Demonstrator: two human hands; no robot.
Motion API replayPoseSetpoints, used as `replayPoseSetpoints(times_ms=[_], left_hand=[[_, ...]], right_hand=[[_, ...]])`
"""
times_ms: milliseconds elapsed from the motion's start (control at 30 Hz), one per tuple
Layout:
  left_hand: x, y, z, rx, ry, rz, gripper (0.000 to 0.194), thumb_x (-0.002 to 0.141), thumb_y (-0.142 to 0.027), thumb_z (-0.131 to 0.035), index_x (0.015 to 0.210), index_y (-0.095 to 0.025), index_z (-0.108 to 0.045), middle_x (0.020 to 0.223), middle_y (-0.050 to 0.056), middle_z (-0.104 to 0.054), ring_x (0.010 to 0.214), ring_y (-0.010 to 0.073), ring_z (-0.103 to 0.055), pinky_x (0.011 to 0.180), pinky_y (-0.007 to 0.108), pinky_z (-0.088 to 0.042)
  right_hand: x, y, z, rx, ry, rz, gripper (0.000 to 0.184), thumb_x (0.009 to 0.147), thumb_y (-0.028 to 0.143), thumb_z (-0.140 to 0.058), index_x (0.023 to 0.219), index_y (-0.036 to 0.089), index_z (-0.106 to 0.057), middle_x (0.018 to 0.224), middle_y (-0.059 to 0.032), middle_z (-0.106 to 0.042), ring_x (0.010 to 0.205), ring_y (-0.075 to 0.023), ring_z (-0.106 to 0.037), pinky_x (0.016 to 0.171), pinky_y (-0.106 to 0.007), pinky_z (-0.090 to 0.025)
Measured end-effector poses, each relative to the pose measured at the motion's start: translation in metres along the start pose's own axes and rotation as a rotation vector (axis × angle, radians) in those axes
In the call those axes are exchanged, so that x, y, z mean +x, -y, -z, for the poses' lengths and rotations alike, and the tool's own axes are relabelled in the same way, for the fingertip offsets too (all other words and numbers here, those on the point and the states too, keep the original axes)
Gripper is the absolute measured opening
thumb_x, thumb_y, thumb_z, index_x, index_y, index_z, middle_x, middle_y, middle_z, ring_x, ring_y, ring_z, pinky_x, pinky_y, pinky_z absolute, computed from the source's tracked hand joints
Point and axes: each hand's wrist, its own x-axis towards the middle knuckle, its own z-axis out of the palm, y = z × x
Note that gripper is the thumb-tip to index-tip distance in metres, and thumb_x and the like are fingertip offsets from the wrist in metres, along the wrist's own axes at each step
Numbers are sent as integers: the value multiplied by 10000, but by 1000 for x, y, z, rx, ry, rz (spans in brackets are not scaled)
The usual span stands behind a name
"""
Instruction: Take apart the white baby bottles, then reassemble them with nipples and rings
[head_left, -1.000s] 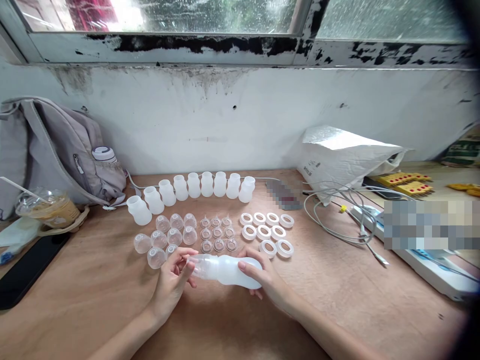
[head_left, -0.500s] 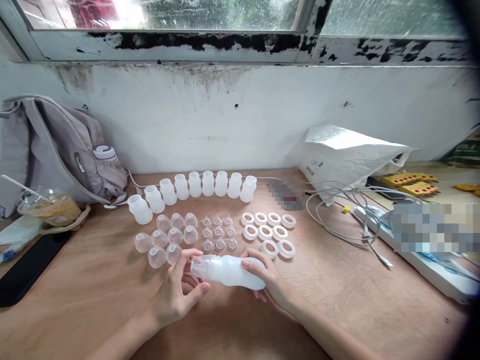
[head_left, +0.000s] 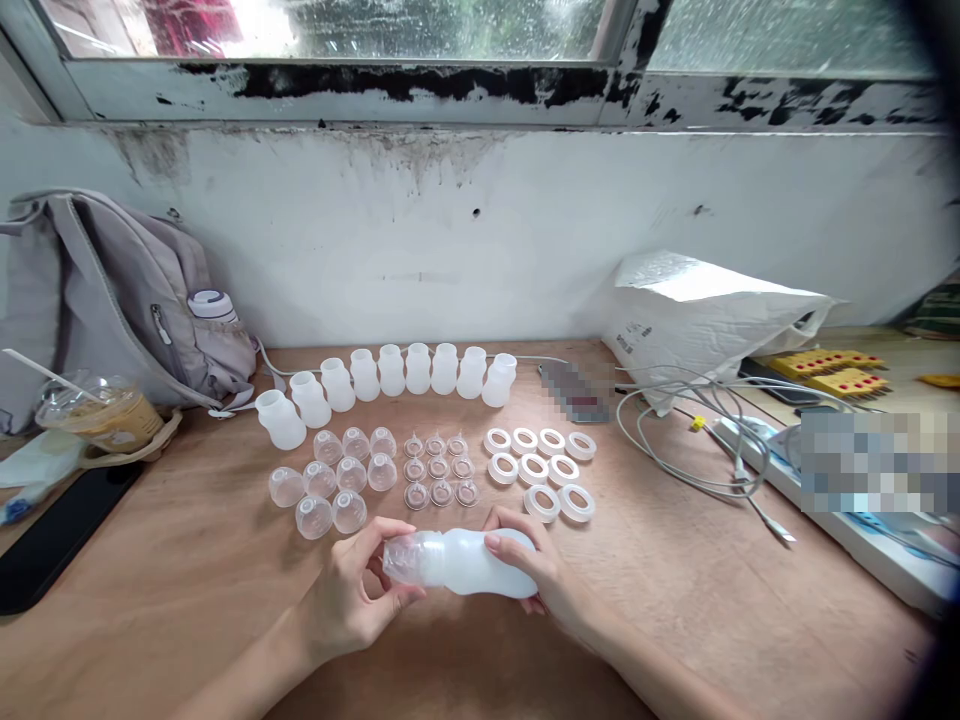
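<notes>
A milky-white baby bottle (head_left: 480, 562) lies sideways between my hands, its clear cap (head_left: 405, 560) on the left end. My right hand (head_left: 532, 560) wraps round the bottle's body. With thumb and fingers, my left hand (head_left: 367, 575) grips the cap. Beyond my hands, clear dome caps (head_left: 351, 473) stand in a group on the left. Clear nipples (head_left: 439, 467) form rows in the middle, and white collar rings (head_left: 533, 468) lie to the right. An arc of open bottle bodies (head_left: 418, 368) stands behind them.
A phone (head_left: 67, 530), a drink cup (head_left: 112, 415) and a backpack (head_left: 112, 290) are on the left. To the right are a white plastic bag (head_left: 697, 310), coiled cables (head_left: 675, 440) and a power strip (head_left: 885, 550). The wall rises behind the wooden table (head_left: 225, 570).
Both hands and the bottle have moved slightly lower in view. My left hand's fingers have shifted on the cap. The parts on the table keep their arrangement.
</notes>
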Motion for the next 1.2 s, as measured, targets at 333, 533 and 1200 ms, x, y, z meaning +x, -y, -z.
replayPoseSetpoints(times_ms=[333, 533, 1200], left_hand=[[-9, 10, -4, 169, 148, -171, 521, 714, -147, -570, 1226, -202, -488, 942, 111, -643, 735, 223, -618, 600, 291, -503], [-13, 15, -6, 283, 187, -234, 556, 754, -167, -543, 1291, -201, -403, 1033, 142, -625, 838, 251, -616, 634, 311, -493], [1, -2, -21, -572, -65, 291, 582, 687, -551, -606, 1107, -170, -478, 762, 10, -528, 476, 77, -491, 412, 183, -386]], right_hand=[[-7, -6, -6, -81, -4, 74, 335, 730, 509, -506, 651, 192, -434, 525, 40, -437, 412, -82, -391, 346, -189, -264], [-10, -5, -6, -161, -16, 159, 352, 750, 505, -498, 629, 180, -442, 567, 22, -430, 515, -108, -409, 452, -217, -301], [-1, 15, 5, 200, 665, -70, 446, 576, 304, -719, 968, 135, -589, 836, -48, -643, 715, -179, -625, 610, -251, -464]])
